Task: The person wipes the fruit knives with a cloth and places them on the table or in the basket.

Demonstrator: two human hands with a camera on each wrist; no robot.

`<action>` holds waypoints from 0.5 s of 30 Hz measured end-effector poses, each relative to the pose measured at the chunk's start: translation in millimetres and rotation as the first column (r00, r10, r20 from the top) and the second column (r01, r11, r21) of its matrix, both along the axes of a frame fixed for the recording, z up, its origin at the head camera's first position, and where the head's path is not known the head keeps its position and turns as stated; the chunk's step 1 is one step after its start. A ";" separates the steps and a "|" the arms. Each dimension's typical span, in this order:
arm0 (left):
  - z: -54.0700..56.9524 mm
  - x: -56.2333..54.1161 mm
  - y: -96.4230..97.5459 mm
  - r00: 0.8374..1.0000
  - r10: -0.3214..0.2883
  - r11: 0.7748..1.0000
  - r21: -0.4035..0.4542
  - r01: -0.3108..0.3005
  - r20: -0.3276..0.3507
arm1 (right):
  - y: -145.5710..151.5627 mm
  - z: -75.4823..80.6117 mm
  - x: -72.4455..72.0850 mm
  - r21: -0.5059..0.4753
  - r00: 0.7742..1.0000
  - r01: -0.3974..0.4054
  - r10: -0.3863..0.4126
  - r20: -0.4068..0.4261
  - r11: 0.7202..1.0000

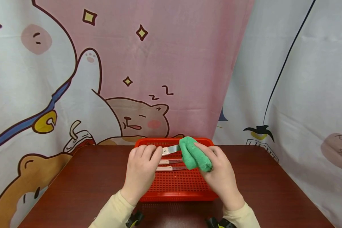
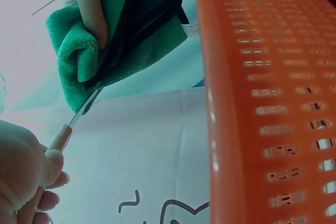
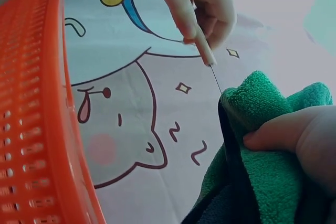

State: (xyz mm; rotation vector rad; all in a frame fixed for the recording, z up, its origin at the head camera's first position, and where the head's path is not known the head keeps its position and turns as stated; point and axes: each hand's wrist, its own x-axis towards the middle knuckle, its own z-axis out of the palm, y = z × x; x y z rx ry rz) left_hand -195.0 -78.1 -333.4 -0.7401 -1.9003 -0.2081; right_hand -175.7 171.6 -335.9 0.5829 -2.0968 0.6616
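My left hand (image 1: 142, 167) grips a knife (image 1: 172, 149) by its pale handle, above the red basket. A folded green cloth (image 1: 194, 154) is wrapped over the far part of the blade, so the tip is hidden. My right hand (image 1: 220, 175) holds this cloth, its thumb pressing on the fabric in the right wrist view. A strip of bare blade shows between handle and cloth in the left wrist view. Two more knives with pale handles, a nearer knife (image 1: 165, 168) and a farther knife (image 1: 164, 162), lie in the basket below my hands.
The red perforated plastic basket (image 1: 178, 197) stands on a dark brown table (image 1: 97, 186). Behind the table hangs a curtain (image 1: 188, 63) printed with cartoon animals. The basket's side wall rises close to both wrist cameras.
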 end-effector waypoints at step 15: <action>-0.3 -1.0 0.0 0.999 -0.031 0.999 0.035 0.030 0.027 | 13.0 2.9 -0.7 -0.018 0.999 0.040 -0.040 0.001 0.999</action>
